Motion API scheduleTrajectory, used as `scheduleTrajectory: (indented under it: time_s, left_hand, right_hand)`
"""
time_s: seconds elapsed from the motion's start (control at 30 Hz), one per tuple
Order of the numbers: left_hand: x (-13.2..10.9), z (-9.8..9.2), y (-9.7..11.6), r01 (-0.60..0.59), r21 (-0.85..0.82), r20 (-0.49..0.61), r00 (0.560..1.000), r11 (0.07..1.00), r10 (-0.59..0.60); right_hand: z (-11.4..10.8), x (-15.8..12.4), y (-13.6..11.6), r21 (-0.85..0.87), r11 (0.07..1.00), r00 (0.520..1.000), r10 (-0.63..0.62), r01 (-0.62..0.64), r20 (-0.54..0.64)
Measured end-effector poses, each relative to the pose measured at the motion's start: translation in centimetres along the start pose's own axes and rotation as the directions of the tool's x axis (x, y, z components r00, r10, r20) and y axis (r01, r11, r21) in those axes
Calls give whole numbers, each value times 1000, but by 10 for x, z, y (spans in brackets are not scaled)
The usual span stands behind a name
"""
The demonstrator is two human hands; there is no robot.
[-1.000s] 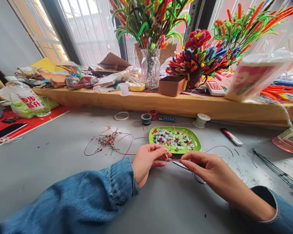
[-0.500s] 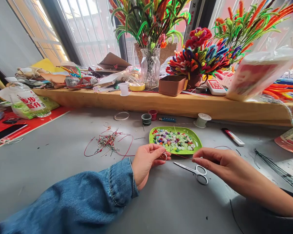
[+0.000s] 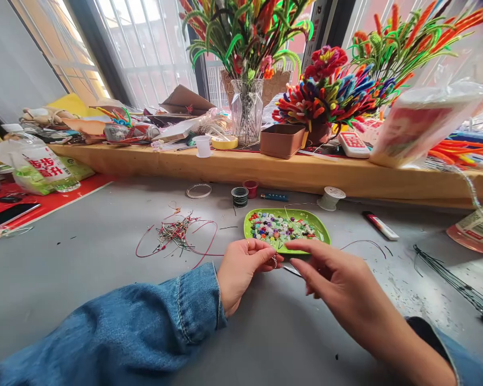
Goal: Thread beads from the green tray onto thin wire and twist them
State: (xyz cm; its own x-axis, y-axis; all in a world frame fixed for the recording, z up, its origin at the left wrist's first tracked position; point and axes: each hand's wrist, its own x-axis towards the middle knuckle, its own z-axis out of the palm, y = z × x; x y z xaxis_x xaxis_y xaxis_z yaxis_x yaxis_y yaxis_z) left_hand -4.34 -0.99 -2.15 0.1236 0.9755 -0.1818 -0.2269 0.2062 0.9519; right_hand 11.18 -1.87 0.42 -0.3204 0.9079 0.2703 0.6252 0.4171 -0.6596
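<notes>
My left hand (image 3: 241, 268) rests on the grey table (image 3: 84, 279), its thumb and fingers pinched on a small wire ring piece (image 3: 272, 261). My right hand (image 3: 338, 284) hovers just right of it, with fingers stretched out and apart and the index tip close to the left fingertips. I see nothing held in it. The right hand covers the scissors (image 3: 292, 269), so only a blade tip shows between the hands. Just behind the hands sits a green plate (image 3: 324, 236) with several coloured beads.
A tangle of red wire scraps (image 3: 177, 236) lies left of the plate. Wire spools (image 3: 240, 196), a white thread spool (image 3: 330, 198) and a lighter (image 3: 380, 225) stand behind. A wooden ledge (image 3: 290, 171) carries a glass vase (image 3: 247, 110) and pipe-cleaner flowers. Dark wires (image 3: 454, 279) lie at right.
My right hand had pulled a red wire out to the right, then swung back left over the scissors toward the left hand. The left hand stayed put.
</notes>
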Motion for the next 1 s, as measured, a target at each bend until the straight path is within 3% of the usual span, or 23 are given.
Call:
scheduleTrajectory:
  time_s: [0.1,0.3,0.5,0.8,1.0]
  left_hand:
    - [-1,1,0,-17,1,8,1000,1000,17]
    - [-2,2,1,-19,-5,8,1000,1000,19]
    - [-3,3,1,-3,-22,-13,1000,1000,2]
    - [-4,2,2,-7,-24,-3,1000,1000,7]
    - [-5,4,6,-14,-3,21,1000,1000,14]
  right_hand:
    - [9,2,-3,42,998,997,38,-41,71]
    - [14,2,-2,-279,956,996,-90,92,20]
    - [19,-1,3,-412,898,983,-180,156,-20]
    - [17,2,4,-413,871,950,-311,268,-39]
    - [14,5,4,-291,935,974,-223,202,-40]
